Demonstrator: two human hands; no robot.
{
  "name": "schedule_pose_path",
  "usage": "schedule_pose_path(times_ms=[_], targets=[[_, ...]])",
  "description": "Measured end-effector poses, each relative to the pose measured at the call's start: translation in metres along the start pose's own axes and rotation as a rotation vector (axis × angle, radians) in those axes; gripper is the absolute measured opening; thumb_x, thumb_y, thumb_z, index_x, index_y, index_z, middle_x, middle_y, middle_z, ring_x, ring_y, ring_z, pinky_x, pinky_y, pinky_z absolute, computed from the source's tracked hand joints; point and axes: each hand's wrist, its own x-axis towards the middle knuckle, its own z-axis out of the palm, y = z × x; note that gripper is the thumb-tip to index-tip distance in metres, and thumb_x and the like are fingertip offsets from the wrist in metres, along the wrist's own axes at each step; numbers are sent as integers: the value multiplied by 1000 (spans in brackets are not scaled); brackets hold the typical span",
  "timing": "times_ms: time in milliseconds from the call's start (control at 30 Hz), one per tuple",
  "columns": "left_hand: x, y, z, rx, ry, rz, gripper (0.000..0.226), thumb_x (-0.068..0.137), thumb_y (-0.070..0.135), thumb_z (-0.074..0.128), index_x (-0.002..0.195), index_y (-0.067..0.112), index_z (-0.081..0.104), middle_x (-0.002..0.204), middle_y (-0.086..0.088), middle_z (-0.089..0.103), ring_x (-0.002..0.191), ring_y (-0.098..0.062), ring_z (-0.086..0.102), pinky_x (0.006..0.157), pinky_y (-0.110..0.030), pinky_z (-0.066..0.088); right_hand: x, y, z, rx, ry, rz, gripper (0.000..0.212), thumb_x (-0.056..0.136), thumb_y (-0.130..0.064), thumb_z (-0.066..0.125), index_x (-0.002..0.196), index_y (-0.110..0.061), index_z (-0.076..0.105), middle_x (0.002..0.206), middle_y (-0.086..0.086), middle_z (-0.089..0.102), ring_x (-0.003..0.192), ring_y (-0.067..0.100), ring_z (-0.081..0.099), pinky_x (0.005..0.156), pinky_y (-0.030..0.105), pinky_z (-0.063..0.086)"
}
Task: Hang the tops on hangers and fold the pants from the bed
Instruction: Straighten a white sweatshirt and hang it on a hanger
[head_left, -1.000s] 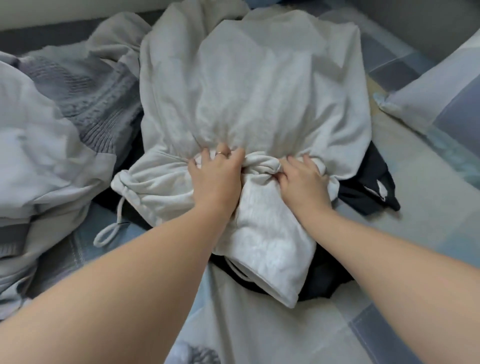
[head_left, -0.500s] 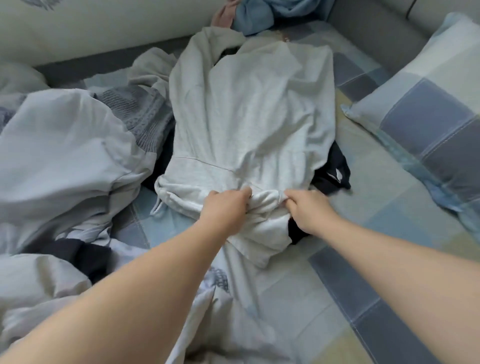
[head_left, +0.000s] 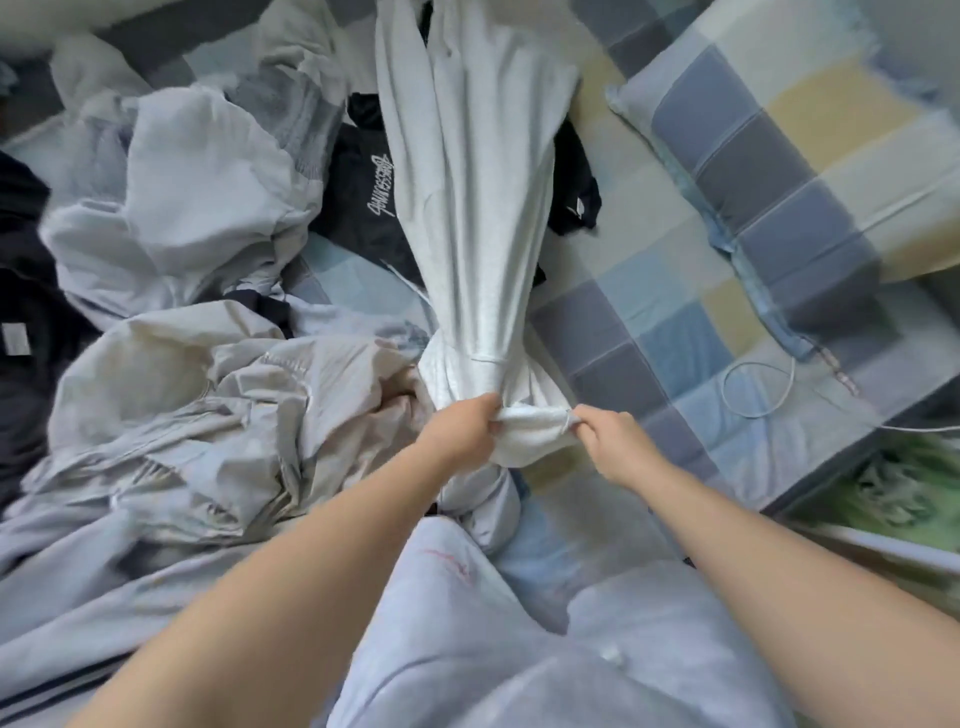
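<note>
— Where now, the grey garment (head_left: 467, 208)?
— Left of the pillow (head_left: 779, 156), stretched taut in one long bunch across the black top (head_left: 374, 202).
— And the grip?
— Left hand (head_left: 462, 431) and right hand (head_left: 608, 441), nearer than the pillow, clenched side by side on one gathered edge, with fingers curled fully round cloth. Held so, probably, to haul it clear of the pile for sorting.

Light grey top (head_left: 467, 171): soft matt cloth; checked bedsheet (head_left: 649, 291): smooth cloth.
</note>
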Motion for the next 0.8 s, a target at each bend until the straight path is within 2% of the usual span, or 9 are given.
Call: schedule_pose_path(times_ms=[133, 233, 300, 400, 467, 533, 600, 667, 800], targets=[[-64, 22, 50, -56, -222, -88, 18, 99, 21, 48, 113, 11, 56, 113, -18, 64, 106, -37, 61, 75, -31, 40, -68, 25, 24, 75, -139, 90, 21, 100, -13, 48, 95, -11, 69, 98, 13, 70, 97, 33, 60, 75, 36, 42], [-84, 21, 67, -145, -310, -162, 11, 96, 18, 50, 100, 10, 56, 98, -14, 61, 93, -33, 61, 66, -30, 48, -91, 33, 39, 126, -225, 157, 32, 101, -19, 49, 70, -22, 56, 73, -1, 60, 84, 25, 57, 60, 27, 36], [-81, 15, 62, -161, -310, -178, 7, 94, 19, 54, 97, 13, 56, 87, -5, 54, 86, -26, 54, 62, -28, 38, -91, 30, 42, 182, -206, 187, 38, 102, -21, 49, 64, -23, 49, 67, -5, 53, 79, 23, 54, 56, 22, 32], [-62, 1, 46, -184, -304, -190, 16, 92, 28, 63, 104, 17, 61, 91, 1, 55, 88, -21, 52, 72, -25, 36, -75, 17, 43, 263, -141, 233, 37, 101, -29, 53, 66, -19, 50, 65, 0, 53, 73, 22, 53, 61, 33, 36], [-45, -11, 36, -234, -284, -216, 23, 91, 36, 66, 106, 19, 63, 98, 3, 61, 90, -19, 57, 74, -26, 42, -56, 13, 44, 343, -94, 254, 31, 98, -37, 57, 75, -17, 59, 73, 2, 63, 76, 23, 60, 72, 37, 47], [-19, -27, 23, -318, -219, -244, 29, 90, 41, 67, 111, 20, 64, 109, 1, 66, 93, -17, 62, 76, -27, 49, -24, 5, 39, 372, -62, 253, 20, 95, -41, 58, 87, -23, 62, 87, -2, 69, 90, 22, 66, 85, 40, 51], [17, -45, 4, -274, -109, -223, 38, 92, 43, 64, 123, 22, 59, 125, -2, 60, 108, -20, 59, 91, -32, 49, 19, -11, 25, 398, -7, 232, 8, 96, -36, 61, 101, -30, 59, 95, -7, 67, 99, 20, 65, 86, 34, 49], [58, -64, -18, -150, 31, -211, 48, 93, 45, 61, 134, 24, 50, 138, -5, 50, 125, -27, 50, 102, -40, 44, 71, -27, 8, 426, 68, 206, 24, 96, -31, 63, 119, -25, 57, 100, -5, 66, 105, 20, 62, 87, 29, 44], [147, -88, -65, 57, 211, -159, 60, 95, 45, 58, 146, 24, 35, 157, -3, 29, 141, -30, 31, 108, -43, 37, 181, -53, -20, 284, 117, 89, 51, 97, -37, 60, 144, -25, 42, 137, 2, 54, 128, 22, 50, 104, 37, 41]])
